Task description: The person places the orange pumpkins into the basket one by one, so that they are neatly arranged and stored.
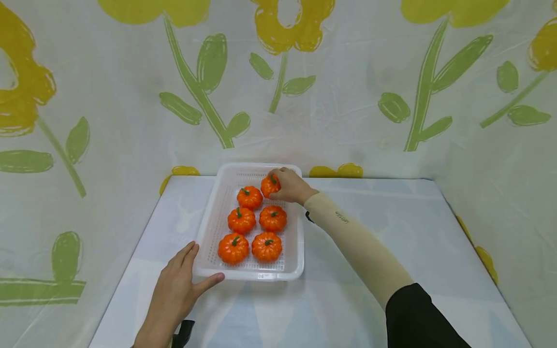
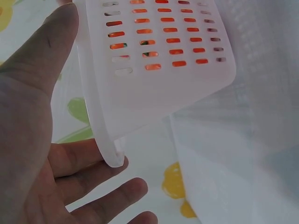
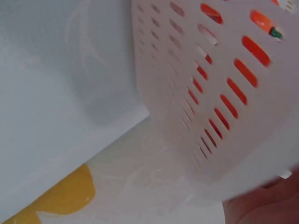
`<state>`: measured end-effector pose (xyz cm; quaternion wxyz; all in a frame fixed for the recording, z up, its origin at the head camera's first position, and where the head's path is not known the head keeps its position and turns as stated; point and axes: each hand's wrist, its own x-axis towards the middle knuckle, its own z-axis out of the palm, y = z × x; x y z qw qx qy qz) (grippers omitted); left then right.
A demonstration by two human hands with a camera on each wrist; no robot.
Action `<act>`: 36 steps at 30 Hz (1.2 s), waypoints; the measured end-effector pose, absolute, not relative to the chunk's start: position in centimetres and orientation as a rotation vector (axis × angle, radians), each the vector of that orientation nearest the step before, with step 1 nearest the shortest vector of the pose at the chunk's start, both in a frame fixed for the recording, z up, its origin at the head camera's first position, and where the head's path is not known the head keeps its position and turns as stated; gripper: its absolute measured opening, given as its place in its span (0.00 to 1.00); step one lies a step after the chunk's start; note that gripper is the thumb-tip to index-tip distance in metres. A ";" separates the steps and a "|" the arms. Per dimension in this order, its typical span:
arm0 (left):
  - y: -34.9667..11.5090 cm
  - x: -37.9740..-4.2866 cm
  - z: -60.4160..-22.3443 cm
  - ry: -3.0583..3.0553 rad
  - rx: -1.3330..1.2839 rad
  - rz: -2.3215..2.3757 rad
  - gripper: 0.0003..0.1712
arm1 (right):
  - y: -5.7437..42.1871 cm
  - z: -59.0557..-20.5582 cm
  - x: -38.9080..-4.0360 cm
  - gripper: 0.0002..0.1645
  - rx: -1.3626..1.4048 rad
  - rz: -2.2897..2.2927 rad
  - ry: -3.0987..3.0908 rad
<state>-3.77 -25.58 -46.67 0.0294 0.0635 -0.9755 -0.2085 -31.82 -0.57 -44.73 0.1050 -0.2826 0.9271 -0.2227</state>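
Note:
A white plastic basket [image 1: 251,274] with slotted walls holds several small orange pumpkins [image 1: 233,249] with green stems. In its far right corner my right hand [image 1: 288,185] grips one pumpkin [image 1: 268,185], the thumb and fingers around its side. My left hand [image 1: 177,282] touches the basket's near left corner, thumb along the near rim and fingers spread along the left side. In the left wrist view the fingers of the left hand [image 2: 60,172] look fairly straight beside the rim. Only a part of the right hand [image 3: 264,205] shows in the right wrist view, at the basket's rim.
The basket stands on a pale table [image 1: 365,270] near its back edge. Behind and beside the table hangs a white cloth [image 1: 339,121] printed with yellow flowers and green leaves. My right forearm in a beige sleeve [image 1: 361,241] reaches over the table's right part.

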 end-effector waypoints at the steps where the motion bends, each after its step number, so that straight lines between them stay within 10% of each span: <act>1: -25.6 -3.7 -46.7 -3.005 0.192 -0.644 0.71 | -0.7 -44.9 -31.9 0.38 -0.829 -0.648 2.733; 36: -25.4 -3.7 -46.5 -3.016 0.215 -0.652 0.71 | -1.7 -45.8 -31.4 0.37 -0.765 -0.349 2.736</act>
